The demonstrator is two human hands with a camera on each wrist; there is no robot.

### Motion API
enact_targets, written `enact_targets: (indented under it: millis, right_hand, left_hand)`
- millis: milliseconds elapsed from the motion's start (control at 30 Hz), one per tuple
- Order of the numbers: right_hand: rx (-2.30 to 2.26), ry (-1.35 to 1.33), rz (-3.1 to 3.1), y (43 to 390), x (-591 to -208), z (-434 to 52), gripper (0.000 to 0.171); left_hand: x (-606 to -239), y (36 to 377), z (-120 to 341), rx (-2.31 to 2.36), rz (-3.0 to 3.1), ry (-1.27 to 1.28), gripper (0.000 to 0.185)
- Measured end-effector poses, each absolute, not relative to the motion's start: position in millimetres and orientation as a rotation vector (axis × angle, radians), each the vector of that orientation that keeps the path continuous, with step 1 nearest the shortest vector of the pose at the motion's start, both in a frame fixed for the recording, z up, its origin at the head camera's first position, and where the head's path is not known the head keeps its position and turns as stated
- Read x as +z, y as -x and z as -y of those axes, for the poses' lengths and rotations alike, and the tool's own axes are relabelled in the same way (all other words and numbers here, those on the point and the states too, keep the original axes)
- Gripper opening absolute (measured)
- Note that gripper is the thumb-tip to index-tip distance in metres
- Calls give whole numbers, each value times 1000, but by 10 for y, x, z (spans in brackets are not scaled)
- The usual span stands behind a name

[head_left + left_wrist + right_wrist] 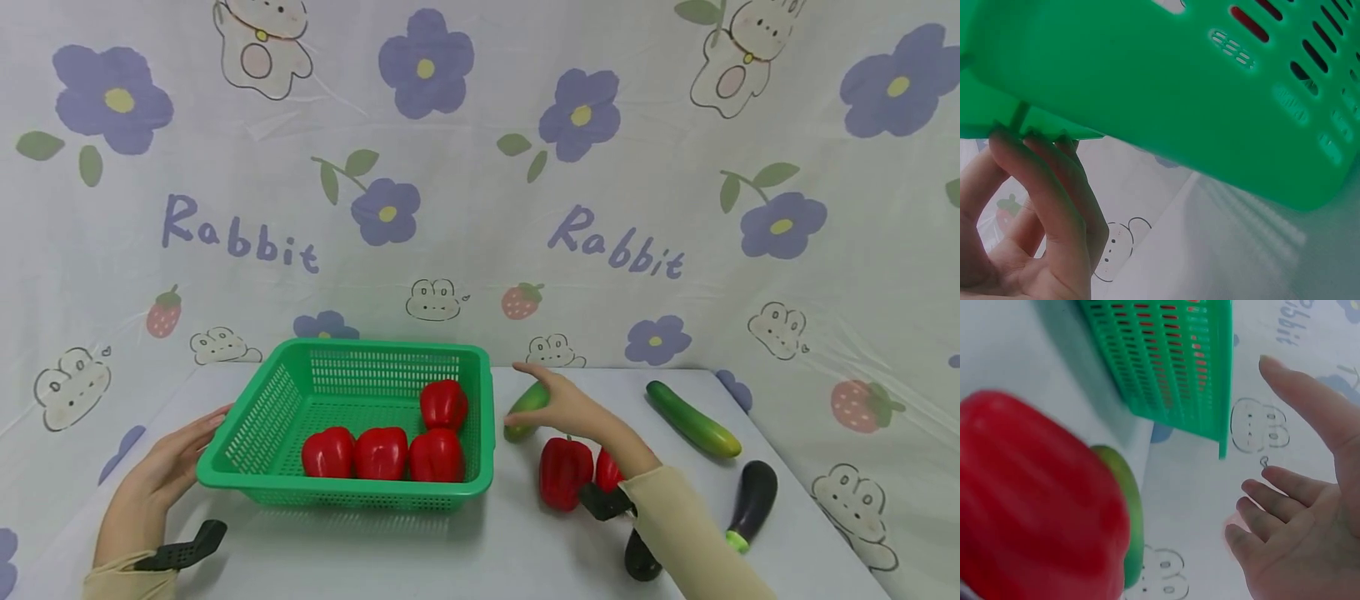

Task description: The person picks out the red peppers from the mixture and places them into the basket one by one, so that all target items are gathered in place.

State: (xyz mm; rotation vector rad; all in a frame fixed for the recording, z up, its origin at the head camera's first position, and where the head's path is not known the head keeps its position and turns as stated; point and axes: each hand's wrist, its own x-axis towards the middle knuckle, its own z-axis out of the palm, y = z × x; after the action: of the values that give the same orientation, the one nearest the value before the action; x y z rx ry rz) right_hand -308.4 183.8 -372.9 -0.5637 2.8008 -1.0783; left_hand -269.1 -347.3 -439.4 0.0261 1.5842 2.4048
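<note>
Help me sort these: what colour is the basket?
Green; the basket shows best in the head view.

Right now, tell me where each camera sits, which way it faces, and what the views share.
Head: worn on the head, looking forward and down at the table, the green basket of red peppers, both hands and sleeves.
Left wrist: below the left hand, looking up along its fingers at the basket's underside.
Right wrist: at the right hand, looking past its open fingers at a red pepper, a cucumber and the basket's side wall.
Shared: all three show the basket.
</note>
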Motion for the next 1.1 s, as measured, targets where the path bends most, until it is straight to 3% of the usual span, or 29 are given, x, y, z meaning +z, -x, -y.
enact_targets:
  millis: [1100]
  right_hand:
    - [-1084, 348, -2856, 2698, -3978, -2866, 80]
  left_hand:
    - [-4396, 2695, 3472, 2405, -1598, -56, 29]
